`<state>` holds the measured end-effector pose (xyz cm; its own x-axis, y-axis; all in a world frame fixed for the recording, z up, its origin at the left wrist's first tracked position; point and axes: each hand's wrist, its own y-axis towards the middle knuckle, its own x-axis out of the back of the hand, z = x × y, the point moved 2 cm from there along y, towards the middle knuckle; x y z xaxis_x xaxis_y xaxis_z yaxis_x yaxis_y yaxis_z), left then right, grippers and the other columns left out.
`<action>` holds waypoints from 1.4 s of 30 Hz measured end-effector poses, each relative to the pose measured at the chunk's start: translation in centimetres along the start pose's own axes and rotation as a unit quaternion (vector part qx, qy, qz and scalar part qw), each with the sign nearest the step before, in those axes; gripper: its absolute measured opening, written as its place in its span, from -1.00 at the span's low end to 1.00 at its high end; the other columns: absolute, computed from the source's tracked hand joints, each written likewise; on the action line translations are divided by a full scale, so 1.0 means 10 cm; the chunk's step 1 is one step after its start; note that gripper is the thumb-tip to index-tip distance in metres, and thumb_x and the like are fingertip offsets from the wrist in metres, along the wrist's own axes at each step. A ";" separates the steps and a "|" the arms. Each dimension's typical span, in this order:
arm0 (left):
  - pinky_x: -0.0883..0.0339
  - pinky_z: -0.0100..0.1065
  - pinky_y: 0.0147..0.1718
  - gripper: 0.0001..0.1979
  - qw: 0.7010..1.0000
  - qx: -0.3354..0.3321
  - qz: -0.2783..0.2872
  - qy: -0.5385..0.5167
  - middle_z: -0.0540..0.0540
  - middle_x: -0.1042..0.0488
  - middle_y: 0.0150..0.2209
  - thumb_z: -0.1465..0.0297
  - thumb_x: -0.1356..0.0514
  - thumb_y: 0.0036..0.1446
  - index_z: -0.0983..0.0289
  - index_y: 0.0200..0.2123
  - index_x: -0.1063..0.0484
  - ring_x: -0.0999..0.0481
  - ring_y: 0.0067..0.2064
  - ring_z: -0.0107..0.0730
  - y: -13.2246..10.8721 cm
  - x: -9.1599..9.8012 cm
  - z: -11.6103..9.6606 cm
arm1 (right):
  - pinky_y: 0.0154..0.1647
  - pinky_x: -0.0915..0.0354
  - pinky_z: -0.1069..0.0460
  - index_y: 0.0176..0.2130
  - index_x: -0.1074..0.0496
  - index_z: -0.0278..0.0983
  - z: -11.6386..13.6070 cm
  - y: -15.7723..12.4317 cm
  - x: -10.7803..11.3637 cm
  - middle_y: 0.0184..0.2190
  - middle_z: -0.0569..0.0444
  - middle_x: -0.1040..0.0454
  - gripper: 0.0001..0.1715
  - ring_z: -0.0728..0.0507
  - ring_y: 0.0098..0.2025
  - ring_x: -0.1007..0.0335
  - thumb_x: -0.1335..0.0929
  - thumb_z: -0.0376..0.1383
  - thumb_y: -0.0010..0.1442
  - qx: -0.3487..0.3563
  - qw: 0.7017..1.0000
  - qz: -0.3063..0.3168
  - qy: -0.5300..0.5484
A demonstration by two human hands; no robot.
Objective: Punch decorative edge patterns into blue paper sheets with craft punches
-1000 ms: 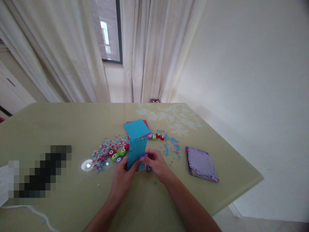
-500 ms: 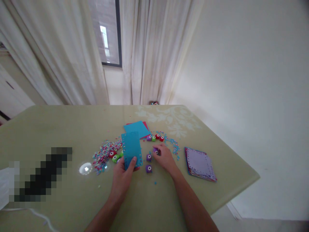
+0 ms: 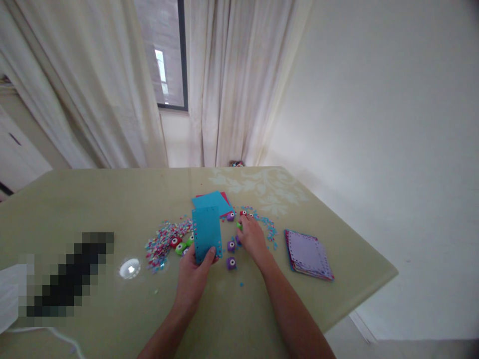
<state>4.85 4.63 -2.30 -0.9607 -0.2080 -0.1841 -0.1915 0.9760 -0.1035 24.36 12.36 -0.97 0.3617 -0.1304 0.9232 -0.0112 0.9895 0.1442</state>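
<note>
My left hand (image 3: 196, 271) grips an upright blue card (image 3: 207, 232) with holes punched along its edges, thumb in front. To the right of the card, my right hand (image 3: 252, 238) has its fingers closed on a small green paper punch (image 3: 239, 225) with an eye on it, mostly covered by the fingers. Below that hand stand purple punches (image 3: 231, 246), one partly hidden by it. A purple punch (image 3: 230, 216) and a red punch (image 3: 243, 213) sit just beyond the fingers. Beside the left hand lie a red punch (image 3: 175, 242) and green punches (image 3: 180, 248).
Colourful paper confetti (image 3: 164, 242) is heaped on the left, with more blue bits (image 3: 269, 227) at right. Blue and red sheets (image 3: 213, 200) lie behind the card. A stack of punched cards (image 3: 310, 253) is at right. A clear round lid-like piece (image 3: 129, 268) lies left.
My right hand has moved away from the purple punch to the green one farther back, and the green punch has shifted slightly toward me. My left hand still holds the blue card.
</note>
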 end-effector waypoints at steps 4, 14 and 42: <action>-0.64 -0.21 -0.26 -0.49 1.000 0.008 -0.003 0.002 0.08 -0.69 -0.24 0.03 -0.47 -0.05 0.24 -0.13 -0.57 -0.69 -0.32 -0.22 -0.01 0.01 0.01 | -0.15 -0.30 -0.06 -0.04 -0.47 -0.30 -0.05 -0.12 0.00 -0.18 -0.15 -0.60 -0.67 -0.28 -0.15 -0.55 -0.35 -0.50 0.19 -0.042 0.999 0.011 0.006; -0.67 -0.17 -0.27 -0.48 1.000 0.007 -0.012 0.023 0.10 -0.70 -0.21 -0.04 -0.43 0.02 0.24 -0.13 -0.59 -0.70 -0.29 -0.17 -0.03 0.03 -0.03 | -0.23 -0.39 -0.02 -0.09 -0.58 -0.21 0.09 -0.26 0.05 -0.25 0.05 -0.57 -0.60 -0.11 -0.31 -0.47 -0.52 -0.06 0.14 -0.052 0.823 0.085 0.560; -0.65 -0.25 -0.33 -0.56 0.997 -0.020 0.029 0.070 0.09 -0.70 -0.31 0.01 -0.42 0.02 0.25 -0.22 -0.63 -0.70 -0.34 -0.17 -0.07 0.03 -0.07 | -0.25 -0.35 0.03 -0.30 -0.58 -0.23 0.48 -0.49 -0.16 -0.37 0.17 -0.60 -0.46 -0.06 -0.38 -0.45 -0.72 -0.15 -0.27 -0.114 0.697 0.154 0.691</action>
<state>4.56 3.95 -1.55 -0.9886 -0.1423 -0.0493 -0.1394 0.9885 -0.0580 19.40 7.38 -1.43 0.9290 0.1204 -0.3498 -0.1964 0.9619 -0.1903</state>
